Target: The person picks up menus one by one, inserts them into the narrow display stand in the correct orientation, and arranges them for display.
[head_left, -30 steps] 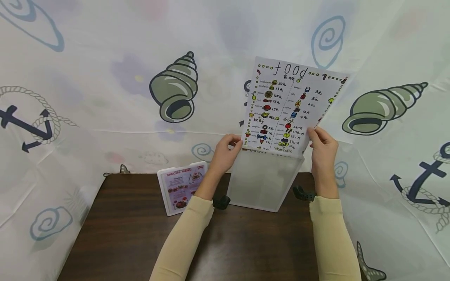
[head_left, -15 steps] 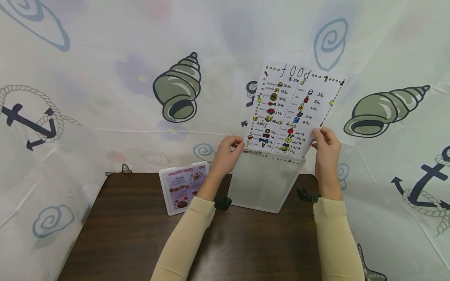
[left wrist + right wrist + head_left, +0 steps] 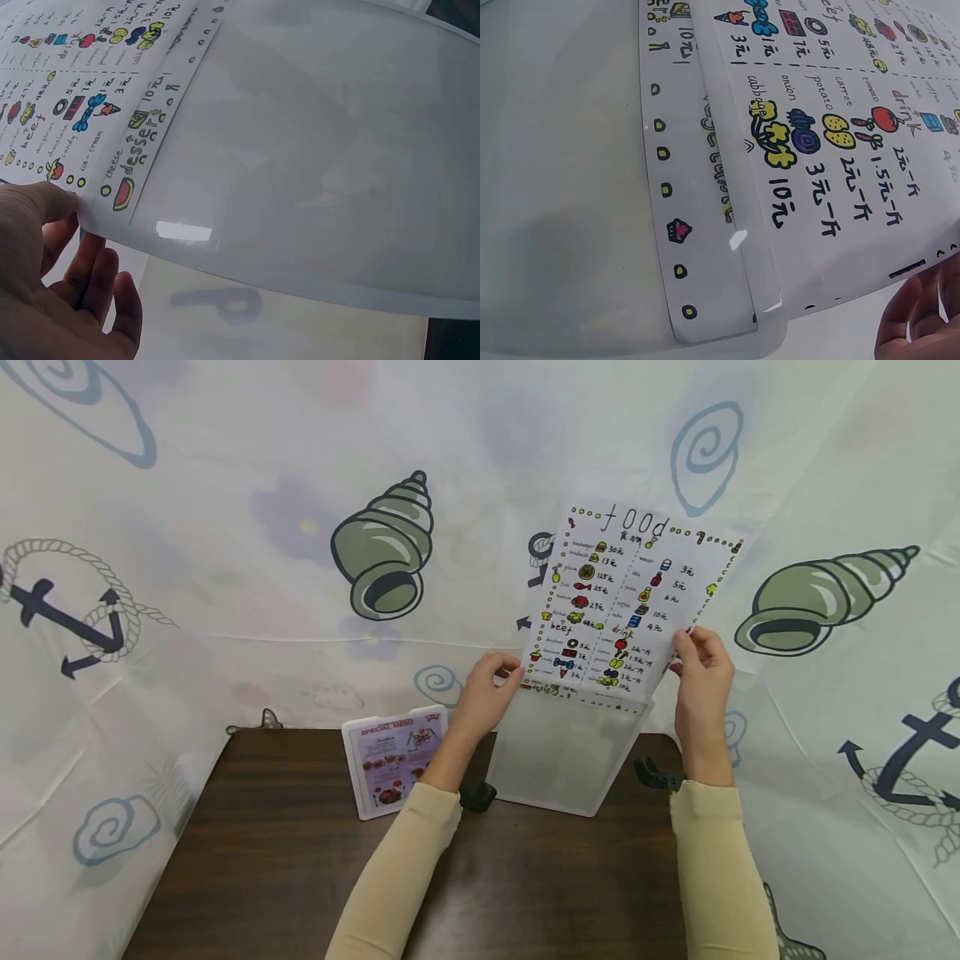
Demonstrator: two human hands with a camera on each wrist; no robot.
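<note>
A white hand-drawn menu sheet (image 3: 622,581) headed "food" stands mostly above a clear sign holder (image 3: 562,756), its bottom strip inside the holder's top opening. My left hand (image 3: 487,692) pinches the holder's top left corner beside the sheet; in the left wrist view the thumb lies on top and the other fingers are below. With my right hand (image 3: 703,685) I pinch the sheet's right edge, above the holder. In the right wrist view only some fingers (image 3: 919,315) show at the sheet's edge, and the bottom strip shows through the clear plastic (image 3: 570,187).
A smaller white-framed sign reading "SPECIAL MENU" (image 3: 375,768) stands to the left, partly behind my left forearm. Both stand over a dark brown table (image 3: 300,877). Behind the table hangs a pale cloth (image 3: 225,568) printed with shells and anchors.
The sheet has slid down a little, so that slightly more of its bottom edge is inside the holder. Both hands keep their hold; the right has shifted slightly rightward.
</note>
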